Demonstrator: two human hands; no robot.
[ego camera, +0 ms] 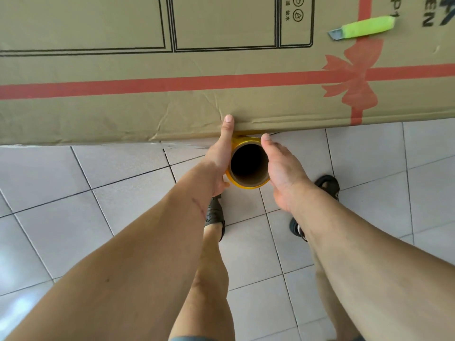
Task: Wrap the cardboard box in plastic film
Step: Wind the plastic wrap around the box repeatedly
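Film roll [248, 166] stood upright against the near edge of the cardboard box [172, 94], above the tiled floor [98, 205]. Left hand [219, 163] gripped its side, thumb on the box edge. Right hand [283, 168] cupped the other side; fingers hidden, grip unclear. Green utility knife [362, 27] lay on the box.

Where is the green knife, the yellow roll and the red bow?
knife [366, 26]: head view, on its green handle.
roll [246, 185]: head view, on its yellow lower rim.
bow [350, 75]: head view, on the printed knot on the box.
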